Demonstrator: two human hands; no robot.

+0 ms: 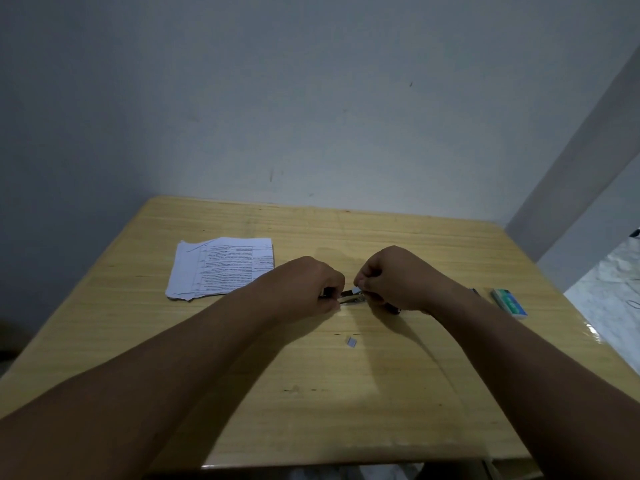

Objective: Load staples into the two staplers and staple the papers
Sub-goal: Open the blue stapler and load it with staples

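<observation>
Fingers of my left hand [311,289] curled round stapler [349,298], holding it just above desk [381,393] at centre. Fingers of my right hand [388,282] pinching small staple strip [356,290] at stapler's open metal channel. Judging: loading of first stapler under way, not finished. Dark object [393,308] under right wrist, maybe second stapler, cannot tell. Staple box [509,303] far right. Loose staple bit [351,342] near side. Papers [221,266] on left, untouched, stapling all left to do.
</observation>
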